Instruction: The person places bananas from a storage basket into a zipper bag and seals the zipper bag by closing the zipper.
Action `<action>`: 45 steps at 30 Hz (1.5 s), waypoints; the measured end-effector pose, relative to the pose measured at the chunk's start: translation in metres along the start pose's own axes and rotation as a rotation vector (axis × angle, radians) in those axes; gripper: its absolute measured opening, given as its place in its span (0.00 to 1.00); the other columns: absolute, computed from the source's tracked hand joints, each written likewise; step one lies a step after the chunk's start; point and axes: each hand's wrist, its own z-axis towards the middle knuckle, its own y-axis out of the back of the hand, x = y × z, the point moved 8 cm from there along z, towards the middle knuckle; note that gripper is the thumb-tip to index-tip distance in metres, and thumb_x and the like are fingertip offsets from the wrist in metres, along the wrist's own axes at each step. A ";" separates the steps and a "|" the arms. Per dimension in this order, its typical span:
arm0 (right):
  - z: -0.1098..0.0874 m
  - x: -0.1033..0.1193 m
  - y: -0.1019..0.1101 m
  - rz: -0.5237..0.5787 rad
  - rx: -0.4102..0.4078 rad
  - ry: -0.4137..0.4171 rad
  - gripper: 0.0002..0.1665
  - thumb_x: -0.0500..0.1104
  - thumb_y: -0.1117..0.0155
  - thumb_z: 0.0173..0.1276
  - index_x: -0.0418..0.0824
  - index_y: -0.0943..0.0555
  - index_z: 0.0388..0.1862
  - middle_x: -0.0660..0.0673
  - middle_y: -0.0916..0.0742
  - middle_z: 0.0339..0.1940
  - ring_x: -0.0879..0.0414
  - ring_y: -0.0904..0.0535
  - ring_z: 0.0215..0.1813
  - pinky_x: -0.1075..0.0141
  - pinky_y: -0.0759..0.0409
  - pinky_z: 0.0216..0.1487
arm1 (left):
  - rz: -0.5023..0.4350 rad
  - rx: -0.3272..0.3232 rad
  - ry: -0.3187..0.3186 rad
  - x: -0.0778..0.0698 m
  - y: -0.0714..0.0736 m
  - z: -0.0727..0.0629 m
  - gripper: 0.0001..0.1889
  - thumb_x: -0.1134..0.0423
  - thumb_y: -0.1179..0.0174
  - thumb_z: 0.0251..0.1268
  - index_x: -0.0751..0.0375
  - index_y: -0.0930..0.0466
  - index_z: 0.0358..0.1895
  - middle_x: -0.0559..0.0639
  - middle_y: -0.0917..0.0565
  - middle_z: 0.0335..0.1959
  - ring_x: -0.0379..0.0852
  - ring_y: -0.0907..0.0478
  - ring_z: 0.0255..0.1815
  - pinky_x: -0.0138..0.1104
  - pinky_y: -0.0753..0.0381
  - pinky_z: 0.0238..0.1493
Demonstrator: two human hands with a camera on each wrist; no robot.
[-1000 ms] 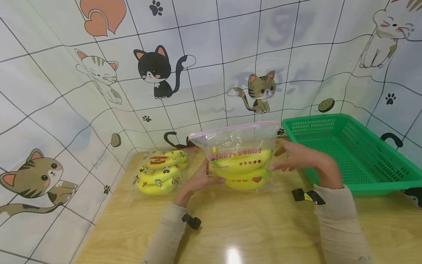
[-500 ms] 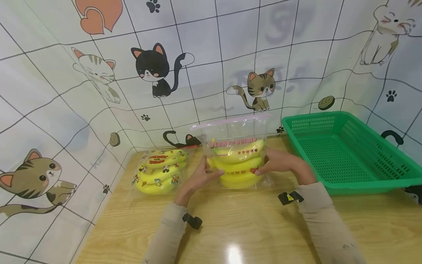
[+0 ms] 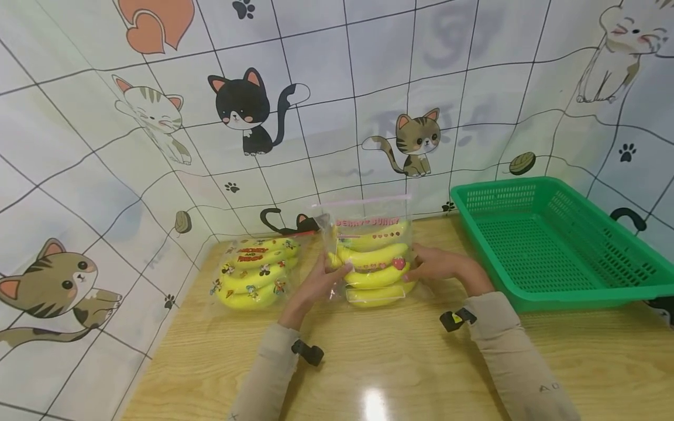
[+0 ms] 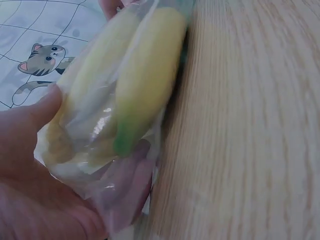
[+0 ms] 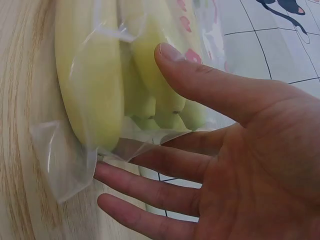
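A clear zip bag with pink print (image 3: 368, 257) holds several yellow bananas and stands near the table's middle, its pink zip edge up. My left hand (image 3: 316, 283) grips its left side, thumb in front and fingers behind the plastic. In the left wrist view a green-tipped banana (image 4: 145, 80) shows through the film beside the left thumb. My right hand (image 3: 439, 266) holds the bag's right side. The right wrist view shows the right thumb (image 5: 200, 75) over the front and the fingers spread behind the lower corner. Some fingertips are hidden by the bag.
A second clear bag of bananas (image 3: 255, 275), printed with cartoon figures, lies at the left. The green plastic basket (image 3: 595, 298) stands on the right of the wooden table (image 3: 400, 362). A cat-patterned sheet (image 3: 326, 117) covers the wall behind.
My right hand has moved left, from beside the bag's right edge onto it. The bag's right side has come leftward, and the bag looks narrower with the bananas stacked lower. The left hand stays nearly in place.
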 end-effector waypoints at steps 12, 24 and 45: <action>-0.006 0.001 -0.001 0.045 -0.022 0.001 0.63 0.53 0.31 0.72 0.35 0.64 0.84 0.26 0.17 0.60 0.45 0.16 0.52 0.54 0.15 0.52 | 0.178 -0.155 -0.022 -0.009 0.001 -0.001 0.52 0.35 0.48 0.76 0.52 0.72 0.85 0.72 0.36 0.77 0.68 0.28 0.72 0.58 0.29 0.74; -0.006 0.008 -0.021 0.013 0.037 0.093 0.57 0.56 0.37 0.76 0.41 0.62 0.87 0.26 0.29 0.75 0.33 0.26 0.71 0.42 0.21 0.66 | 0.315 -0.132 0.026 0.001 -0.006 -0.002 0.44 0.32 0.60 0.79 0.50 0.63 0.86 0.78 0.40 0.77 0.78 0.41 0.77 0.74 0.39 0.70; -0.024 0.020 0.010 -0.019 -0.112 0.096 0.60 0.52 0.36 0.75 0.32 0.65 0.85 0.27 0.53 0.85 0.25 0.44 0.81 0.35 0.43 0.80 | 0.448 -0.294 0.097 -0.030 0.004 -0.017 0.54 0.30 0.51 0.74 0.65 0.65 0.84 0.74 0.55 0.83 0.78 0.43 0.78 0.69 0.39 0.74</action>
